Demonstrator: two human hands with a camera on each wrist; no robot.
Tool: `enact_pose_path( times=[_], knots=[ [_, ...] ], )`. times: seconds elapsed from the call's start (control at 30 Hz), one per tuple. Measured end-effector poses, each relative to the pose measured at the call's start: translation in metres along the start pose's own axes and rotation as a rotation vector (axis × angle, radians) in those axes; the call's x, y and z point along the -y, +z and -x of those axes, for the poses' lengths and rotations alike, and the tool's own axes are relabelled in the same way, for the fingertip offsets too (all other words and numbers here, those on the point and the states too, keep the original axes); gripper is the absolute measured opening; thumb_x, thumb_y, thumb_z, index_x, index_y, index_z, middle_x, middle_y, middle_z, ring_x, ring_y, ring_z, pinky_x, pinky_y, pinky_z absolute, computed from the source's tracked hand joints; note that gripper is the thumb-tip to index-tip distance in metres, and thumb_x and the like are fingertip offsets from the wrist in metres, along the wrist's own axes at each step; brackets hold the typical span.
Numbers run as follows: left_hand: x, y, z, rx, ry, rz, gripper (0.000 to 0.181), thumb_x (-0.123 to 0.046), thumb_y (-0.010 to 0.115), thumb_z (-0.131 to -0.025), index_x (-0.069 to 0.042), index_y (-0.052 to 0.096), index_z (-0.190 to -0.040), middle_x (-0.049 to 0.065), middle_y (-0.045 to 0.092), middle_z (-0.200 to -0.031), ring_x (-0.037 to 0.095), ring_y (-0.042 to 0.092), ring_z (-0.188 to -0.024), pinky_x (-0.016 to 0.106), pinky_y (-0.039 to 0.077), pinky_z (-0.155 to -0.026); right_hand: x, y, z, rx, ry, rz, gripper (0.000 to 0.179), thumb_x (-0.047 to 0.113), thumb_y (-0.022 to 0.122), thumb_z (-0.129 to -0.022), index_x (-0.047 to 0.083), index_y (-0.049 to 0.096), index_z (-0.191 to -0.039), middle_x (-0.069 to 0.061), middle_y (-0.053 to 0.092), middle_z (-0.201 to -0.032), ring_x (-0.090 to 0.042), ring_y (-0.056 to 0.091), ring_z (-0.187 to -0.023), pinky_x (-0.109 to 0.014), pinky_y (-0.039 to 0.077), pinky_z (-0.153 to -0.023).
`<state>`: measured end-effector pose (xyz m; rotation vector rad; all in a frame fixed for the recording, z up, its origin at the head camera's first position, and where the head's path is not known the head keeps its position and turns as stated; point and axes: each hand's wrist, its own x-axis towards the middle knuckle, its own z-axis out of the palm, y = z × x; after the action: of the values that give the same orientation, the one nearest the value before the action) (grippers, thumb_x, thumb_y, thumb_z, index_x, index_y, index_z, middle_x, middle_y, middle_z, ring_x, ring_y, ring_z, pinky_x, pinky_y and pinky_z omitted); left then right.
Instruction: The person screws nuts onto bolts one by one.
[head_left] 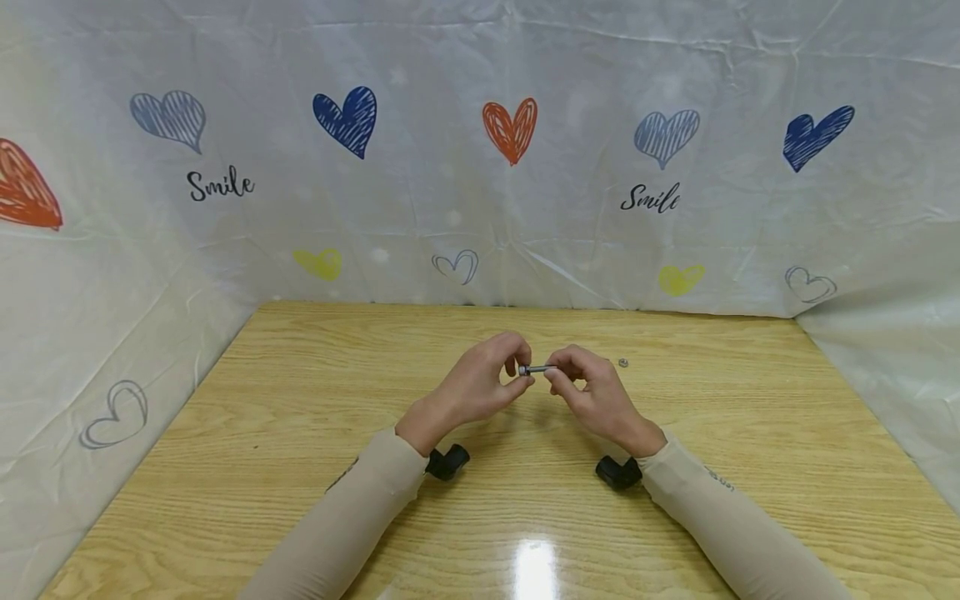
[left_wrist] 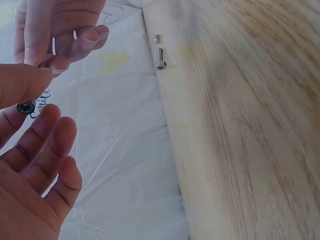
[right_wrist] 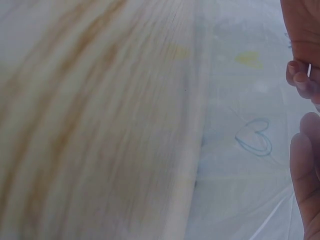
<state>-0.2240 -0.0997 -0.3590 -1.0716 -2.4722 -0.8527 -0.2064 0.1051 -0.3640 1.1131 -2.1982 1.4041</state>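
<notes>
Two hands meet at one small bolt

Both are raised over a wood-grain table [head_left: 322,392]; the left hand [head_left: 476,383] pinches the head end of a metal bolt [head_left: 540,368] between thumb and fingers; the right hand [head_left: 600,396] pinches the far end of its shank; the bolt lies roughly level between the two, near the middle of the head view; in the left wrist view its head shows a dark socket; a loose nut [left_wrist: 158,38] and a second, silver bolt [left_wrist: 160,60] lie close together on the table, toward the back edge; tan sleeves [head_left: 360,508] cover the forearms, a black device [head_left: 452,462] by each wrist; behind hangs a white cloth [head_left: 570,233] printed with hearts and "Smile".
</notes>
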Motion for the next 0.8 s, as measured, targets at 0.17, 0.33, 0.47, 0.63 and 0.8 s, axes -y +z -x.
enact_pose_path(
  times=[0.17, 0.33, 0.47, 0.63, 0.8],
  knots=[
    [0.0002, -0.0005, 0.0006, 0.003, -0.013, 0.016, 0.018, -0.012, 0.070, -0.087, -0.012, 0.054, -0.095, 0.004, 0.059, -0.090, 0.013, 0.053, -0.075, 0.025, 0.045, -0.065, 0.0008, -0.0004, -0.0004, 0.001, 0.009, -0.006, 0.007, -0.006, 0.056, -0.093, -0.002, 0.059, -0.097, -0.007, 0.061, -0.079, -0.027, 0.060, -0.067, -0.036, 0.051, -0.061],
    [0.0012, -0.0004, 0.0010, 0.002, -0.026, 0.012, 0.013, -0.015, 0.067, -0.090, -0.014, 0.055, -0.094, -0.003, 0.056, -0.090, 0.012, 0.053, -0.075, 0.024, 0.045, -0.065, 0.0006, -0.0008, -0.0007, -0.002, 0.010, -0.008, 0.006, -0.006, 0.055, -0.093, -0.004, 0.059, -0.097, -0.007, 0.061, -0.080, -0.028, 0.060, -0.067, -0.036, 0.051, -0.062],
    [0.0016, -0.0002, 0.0013, 0.010, -0.041, 0.011, 0.009, -0.018, 0.065, -0.092, -0.014, 0.056, -0.093, -0.005, 0.055, -0.091, 0.014, 0.054, -0.076, 0.025, 0.045, -0.065, 0.0001, -0.0007, -0.0007, -0.004, 0.006, -0.004, 0.007, -0.007, 0.055, -0.093, -0.003, 0.059, -0.097, -0.007, 0.061, -0.080, -0.028, 0.060, -0.067, -0.034, 0.051, -0.062],
    [0.0007, -0.0006, 0.0012, 0.026, -0.061, 0.003, 0.006, -0.020, 0.062, -0.094, -0.014, 0.060, -0.093, -0.004, 0.056, -0.092, 0.014, 0.054, -0.077, 0.025, 0.045, -0.066, 0.0000, -0.0009, -0.0008, -0.002, 0.001, -0.009, 0.007, -0.007, 0.055, -0.093, -0.004, 0.059, -0.098, -0.007, 0.061, -0.080, -0.028, 0.060, -0.066, -0.034, 0.051, -0.062],
    [-0.0002, -0.0007, 0.0016, 0.049, -0.082, -0.010, 0.012, -0.023, 0.056, -0.097, -0.013, 0.063, -0.095, -0.004, 0.056, -0.093, 0.013, 0.054, -0.078, 0.025, 0.045, -0.068, 0.0001, -0.0010, -0.0003, -0.002, 0.004, -0.003, 0.008, -0.007, 0.056, -0.093, 0.000, 0.059, -0.097, -0.006, 0.061, -0.080, -0.022, 0.060, -0.066, -0.034, 0.051, -0.062]
  ],
)
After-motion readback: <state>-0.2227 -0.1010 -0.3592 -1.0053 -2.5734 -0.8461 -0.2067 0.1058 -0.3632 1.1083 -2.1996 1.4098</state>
